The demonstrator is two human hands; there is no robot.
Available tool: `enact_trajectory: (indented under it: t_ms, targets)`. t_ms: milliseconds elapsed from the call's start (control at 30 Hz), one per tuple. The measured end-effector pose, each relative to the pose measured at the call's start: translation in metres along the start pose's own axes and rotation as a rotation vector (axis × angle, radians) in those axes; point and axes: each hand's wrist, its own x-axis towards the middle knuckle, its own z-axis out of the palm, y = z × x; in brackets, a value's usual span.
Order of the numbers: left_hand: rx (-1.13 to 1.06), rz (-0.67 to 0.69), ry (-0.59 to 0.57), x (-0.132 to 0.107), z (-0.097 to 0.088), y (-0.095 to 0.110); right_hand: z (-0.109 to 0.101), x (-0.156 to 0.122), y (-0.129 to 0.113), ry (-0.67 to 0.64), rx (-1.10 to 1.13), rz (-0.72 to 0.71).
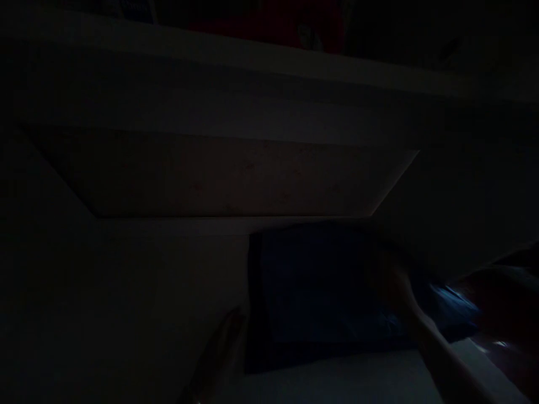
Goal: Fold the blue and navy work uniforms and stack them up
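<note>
In very dim light, a folded dark blue cloth (320, 297) lies flat on a pale shelf (181, 280); which kind of cloth it is does not show. Just off its left edge is my left hand (221, 345), fingers stretched forward and apparently holding nothing. My right hand (393, 278) reaches in from the lower right and rests on or just over the right part of the cloth. Shadow and blur hide its fingers. Shiny creases run along the cloth's right end, which sticks out towards the shelf's front corner.
Above runs another shelf board (269, 53), with a red thing (273, 25) and a dark blue box-like thing (137, 10) on it. A brownish panel (252, 177) forms the back. A side wall (455, 196) stands at right, with a blurred reddish thing (505, 314) beyond it.
</note>
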Motion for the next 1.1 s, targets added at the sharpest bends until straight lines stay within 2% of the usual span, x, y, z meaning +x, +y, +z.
enact_trajectory:
  t_ms: [100,167,267,333,433,500,600,733,867,1100]
  targets:
    - [0.006,-0.125,0.069,-0.029,-0.042,-0.034,0.06,-0.088,-0.037,-0.072,0.116,-0.124]
    - [0.057,-0.175,0.146,-0.04,-0.058,-0.045,0.096,-0.148,-0.073,-0.147,0.264,-0.23]
    - [0.151,-0.182,0.187,-0.044,-0.064,-0.049,0.135,-0.211,-0.128,-0.281,0.442,-0.412]
    - [0.182,-0.118,0.14,-0.042,-0.061,-0.05,0.15,-0.23,-0.157,-0.441,0.477,-0.498]
    - [0.196,-0.003,0.064,-0.039,-0.057,-0.051,0.155,-0.231,-0.183,-0.677,0.362,-0.571]
    - [0.2,0.038,0.027,-0.038,-0.056,-0.052,0.15,-0.224,-0.191,-0.747,0.337,-0.535]
    - [0.208,0.066,-0.014,-0.039,-0.056,-0.051,0.14,-0.216,-0.196,-0.742,0.437,-0.399]
    - [0.223,0.063,-0.045,-0.04,-0.055,-0.047,0.135,-0.214,-0.199,-0.743,0.443,-0.341]
    - [0.239,0.057,-0.034,-0.041,-0.054,-0.047,0.137,-0.216,-0.2,-0.751,0.427,-0.317]
    - [0.2,-0.004,0.016,-0.035,-0.051,-0.061,0.155,-0.219,-0.191,-0.766,0.513,-0.257]
